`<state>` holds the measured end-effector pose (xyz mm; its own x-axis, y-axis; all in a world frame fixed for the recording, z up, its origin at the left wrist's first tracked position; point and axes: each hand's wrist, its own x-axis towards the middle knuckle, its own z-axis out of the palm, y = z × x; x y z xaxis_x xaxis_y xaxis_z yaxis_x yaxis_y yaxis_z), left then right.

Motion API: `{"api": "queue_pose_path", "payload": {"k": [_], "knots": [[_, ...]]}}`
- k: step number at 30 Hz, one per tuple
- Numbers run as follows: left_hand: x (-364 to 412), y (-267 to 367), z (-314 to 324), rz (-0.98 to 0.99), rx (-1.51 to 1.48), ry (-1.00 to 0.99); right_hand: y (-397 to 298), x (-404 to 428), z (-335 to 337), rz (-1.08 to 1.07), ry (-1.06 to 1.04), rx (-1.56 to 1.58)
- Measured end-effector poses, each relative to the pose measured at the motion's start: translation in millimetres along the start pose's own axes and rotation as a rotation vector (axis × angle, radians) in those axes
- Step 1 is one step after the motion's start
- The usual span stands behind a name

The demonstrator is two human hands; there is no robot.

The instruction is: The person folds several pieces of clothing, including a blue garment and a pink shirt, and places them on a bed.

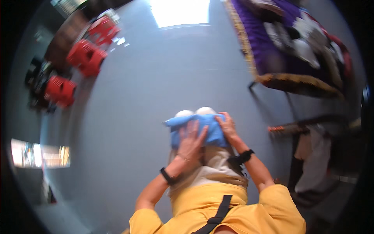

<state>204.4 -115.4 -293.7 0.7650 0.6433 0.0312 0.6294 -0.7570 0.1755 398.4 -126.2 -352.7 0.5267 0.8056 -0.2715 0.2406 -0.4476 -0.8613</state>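
A folded light-blue cloth (214,128) is in front of my legs, its far edge rolled or folded over. My left hand (191,140) lies flat across its left half, fingers spread, palm down. At the cloth's right edge, my right hand (229,127) grips the side, with the thumb over the top and the other fingers along the outer edge. Whatever is under the cloth is hidden. Beyond it show the rounded toes of two white shoes (205,110).
Red plastic stools (84,57) stand at the left by a brown table. At the upper right is a table with a gold-fringed purple cover (263,58), holding heaped garments (309,38). Clothes (312,158) hang on a rack at the right. Grey floor (131,102) lies between.
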Motion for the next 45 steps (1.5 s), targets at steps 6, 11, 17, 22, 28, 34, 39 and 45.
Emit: {"api": "queue_pose_path", "payload": {"k": [6,11,17,22,28,34,39,45], "knots": [[-3.0,-8.9,11.4,-0.009,0.034,0.107,-18.1,-8.8,-8.1,0.065,-0.062,0.26],[5.6,1.8,-1.0,0.019,-0.007,0.174,-22.7,-11.2,-28.0,0.223,-0.227,0.755],[22.5,-39.9,-69.0,-0.148,-1.089,-0.011,-68.8,-16.5,-58.4,0.047,-0.494,1.245],[24.8,-29.5,-102.5,-0.624,-1.932,-0.133,-106.9,-29.5,-77.9,-0.018,-0.388,0.68],[5.1,-18.5,-60.0,-0.746,-2.153,-0.074,-92.7,-75.2,-59.6,0.275,-0.867,0.753],[-12.6,-11.6,-37.2,-0.685,-2.151,-0.053,-74.0,-98.1,-51.5,0.324,-0.787,0.694],[-13.7,-21.0,-39.4,-0.655,-2.058,0.102,-85.1,-113.6,-60.4,0.136,-0.814,0.529],[-13.3,-16.8,-40.4,-0.709,-2.047,0.331,-84.5,-126.0,-57.2,0.347,-0.755,0.684]]}}
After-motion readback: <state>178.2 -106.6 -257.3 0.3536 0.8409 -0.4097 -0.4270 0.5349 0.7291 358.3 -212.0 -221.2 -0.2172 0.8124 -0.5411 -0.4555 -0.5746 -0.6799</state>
